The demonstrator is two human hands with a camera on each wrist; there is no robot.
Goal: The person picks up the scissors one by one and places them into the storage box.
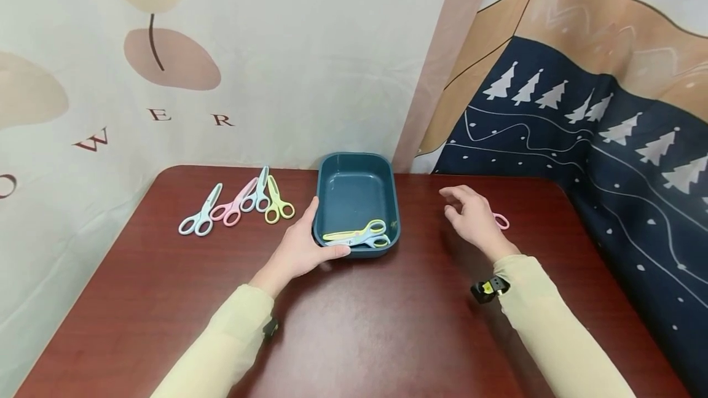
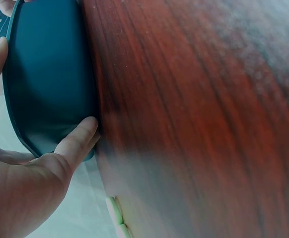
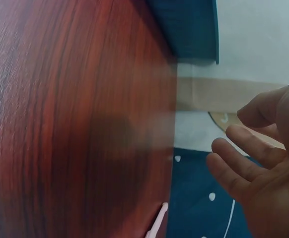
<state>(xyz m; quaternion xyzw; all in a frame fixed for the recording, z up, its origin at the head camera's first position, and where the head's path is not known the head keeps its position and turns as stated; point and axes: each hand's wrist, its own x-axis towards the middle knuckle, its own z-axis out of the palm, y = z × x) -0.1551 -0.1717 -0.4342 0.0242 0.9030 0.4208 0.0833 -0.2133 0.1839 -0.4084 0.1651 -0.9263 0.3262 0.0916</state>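
Observation:
My left hand holds the near-left corner of a dark teal plastic bin. Its thumb lies along the near rim, and the other fingers press the outer side wall. Inside the bin, at the near end, a yellow pair of scissors and a light blue pair of scissors overlap. To the right of the bin, my right hand hovers above the table with fingers loosely bent and nothing in them. Partly hidden behind that hand is a pink pair of scissors; only its handle loop shows in the head view.
Left of the bin lie a light blue pair of scissors, a pink pair, a second light blue pair and a yellow-green pair. The reddish-brown table meets printed cloth at the back.

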